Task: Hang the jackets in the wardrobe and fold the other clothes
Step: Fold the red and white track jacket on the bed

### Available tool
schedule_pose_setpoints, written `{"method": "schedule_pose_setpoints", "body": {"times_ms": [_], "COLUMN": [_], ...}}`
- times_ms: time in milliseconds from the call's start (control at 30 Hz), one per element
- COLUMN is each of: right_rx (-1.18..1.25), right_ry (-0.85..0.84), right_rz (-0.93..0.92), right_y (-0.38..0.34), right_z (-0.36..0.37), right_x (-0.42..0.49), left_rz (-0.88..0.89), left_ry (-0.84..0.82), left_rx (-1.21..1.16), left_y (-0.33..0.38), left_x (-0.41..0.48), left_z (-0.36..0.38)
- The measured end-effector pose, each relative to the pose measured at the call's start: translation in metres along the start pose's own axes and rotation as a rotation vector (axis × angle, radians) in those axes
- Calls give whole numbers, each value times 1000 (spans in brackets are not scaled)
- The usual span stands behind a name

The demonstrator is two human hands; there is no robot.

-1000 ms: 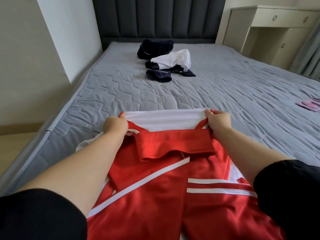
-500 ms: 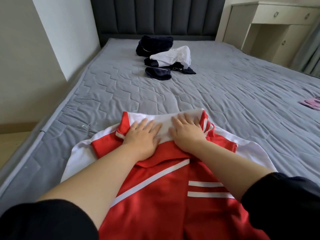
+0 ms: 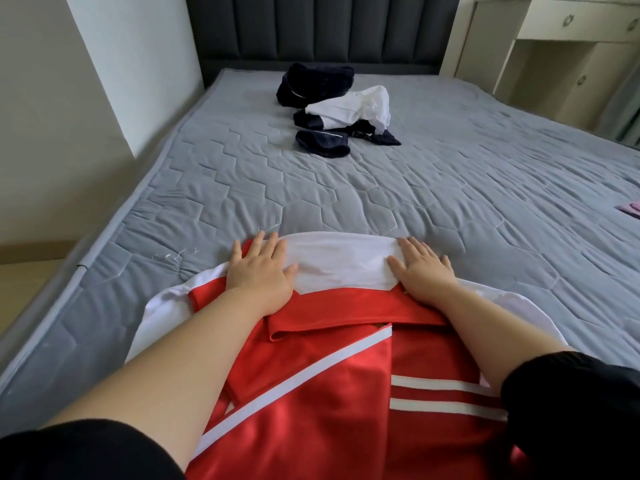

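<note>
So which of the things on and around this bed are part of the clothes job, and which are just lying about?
Part of the job:
- red and white jacket, pressed flat by left hand and right hand
- pile of dark and white clothes

Lying about:
- pink item at the bed's right edge
- cream desk

A jacket [image 3: 311, 393] is lying on the near part of the bed [image 3: 450, 209]. The left hand [image 3: 259, 271] and right hand [image 3: 424, 268] are resting flat on its far edge, well apart. A heap of clothes [image 3: 339, 109] is sitting farther back, before the headboard [image 3: 322, 29]. A dresser [image 3: 561, 46] is standing far right.
</note>
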State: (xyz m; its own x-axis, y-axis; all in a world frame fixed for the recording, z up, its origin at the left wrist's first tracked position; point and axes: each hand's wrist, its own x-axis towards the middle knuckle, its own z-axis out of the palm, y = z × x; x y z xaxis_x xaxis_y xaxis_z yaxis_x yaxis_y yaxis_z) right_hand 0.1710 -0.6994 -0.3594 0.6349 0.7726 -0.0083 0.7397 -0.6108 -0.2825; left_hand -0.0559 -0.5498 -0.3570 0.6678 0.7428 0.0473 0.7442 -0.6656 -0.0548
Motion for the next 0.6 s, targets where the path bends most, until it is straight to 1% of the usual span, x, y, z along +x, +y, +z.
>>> {"method": "schedule_pose_setpoints", "body": {"times_ms": [33, 133, 200, 333, 433, 500, 567, 600], "right_rx": [90, 463, 540, 475, 328, 278, 257, 249], "right_ry": [-46, -265, -332, -338, -264, -237, -200, -152], "right_rz": [22, 107, 131, 135, 105, 108, 118, 128], "right_y": [2, 8, 12, 9, 2, -2, -5, -6], "right_z": [-6, -25, -33, -38, -39, -43, -49, -52], "right_x": [3, 8, 10, 8, 1, -4, -10, -13], "left_rz": [-23, -81, -135, -217, -262, -276, -269, -258], "left_ry": [-2, -44, -100, -234, -292, -261, -188, -136], "left_rx": [-54, -217, -315, -649, -747, -744, -596, -500], "left_y": [-5, -17, -23, -33, -37, -37, -34, -31], "left_x": [3, 14, 23, 29, 21, 14, 9, 6], "left_z": [-1, -7, -15, -32, -41, -48, -59, -66]}}
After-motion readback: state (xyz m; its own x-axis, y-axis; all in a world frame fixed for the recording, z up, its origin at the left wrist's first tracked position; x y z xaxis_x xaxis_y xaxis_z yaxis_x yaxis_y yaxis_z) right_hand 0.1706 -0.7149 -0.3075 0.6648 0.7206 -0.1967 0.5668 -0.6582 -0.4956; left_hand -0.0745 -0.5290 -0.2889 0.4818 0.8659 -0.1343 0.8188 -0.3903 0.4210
